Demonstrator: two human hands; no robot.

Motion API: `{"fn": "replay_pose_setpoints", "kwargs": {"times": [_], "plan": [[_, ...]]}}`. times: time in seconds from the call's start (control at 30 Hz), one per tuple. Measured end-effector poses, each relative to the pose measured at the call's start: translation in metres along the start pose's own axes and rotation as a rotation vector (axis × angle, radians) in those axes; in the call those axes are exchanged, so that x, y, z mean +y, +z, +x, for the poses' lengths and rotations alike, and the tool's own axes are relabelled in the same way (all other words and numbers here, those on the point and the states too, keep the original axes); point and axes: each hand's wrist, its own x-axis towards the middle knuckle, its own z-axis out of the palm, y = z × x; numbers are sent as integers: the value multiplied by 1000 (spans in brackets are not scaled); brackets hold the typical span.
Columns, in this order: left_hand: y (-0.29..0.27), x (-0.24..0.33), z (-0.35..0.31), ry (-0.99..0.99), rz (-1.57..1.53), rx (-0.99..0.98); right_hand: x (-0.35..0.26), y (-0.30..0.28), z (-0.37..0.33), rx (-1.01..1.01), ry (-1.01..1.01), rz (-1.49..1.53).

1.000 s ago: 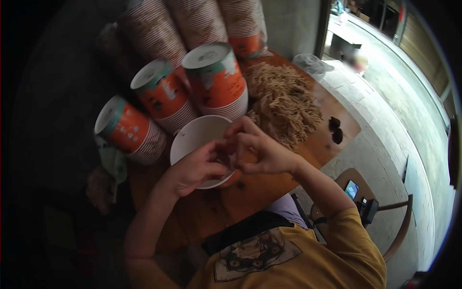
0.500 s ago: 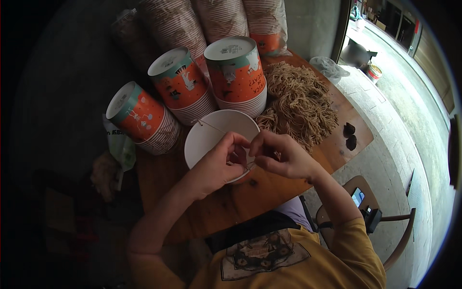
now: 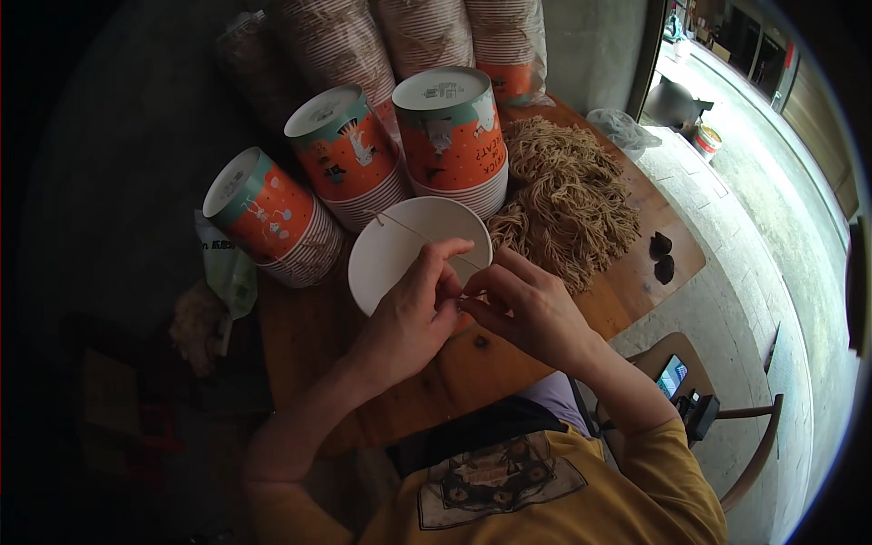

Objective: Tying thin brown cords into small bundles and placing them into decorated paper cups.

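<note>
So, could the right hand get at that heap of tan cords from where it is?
Probably yes: the right hand is close beside the heap of tan cords, with nothing visible blocking the way, though it is busy with the left hand by the white bucket.

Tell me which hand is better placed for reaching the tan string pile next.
Probably the right hand: it is nearer the tan string pile; the left hand is farther off, by the white bucket. Both look occupied, though.

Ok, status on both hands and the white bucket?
Left hand and right hand: fingertips close together, grip unclear. White bucket: mouth up, cord slanting across opening. Upside-down bucket stacks crowd its far side.
</note>
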Motion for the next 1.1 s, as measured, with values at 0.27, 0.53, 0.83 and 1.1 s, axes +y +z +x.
{"fn": "replay_pose_setpoints", "kwargs": {"times": [0.27,0.53,0.83,1.1], "plan": [[-4,-1,4,190,144,-48,0,1,2,-43,93,66],[-10,-3,-5,107,252,150,2,4,3,-20,107,101],[-3,-1,-6,-175,34,8,-1,4,5,-26,140,148],[2,-7,-5,-174,-19,23,1,4,3,-29,128,138]]}}
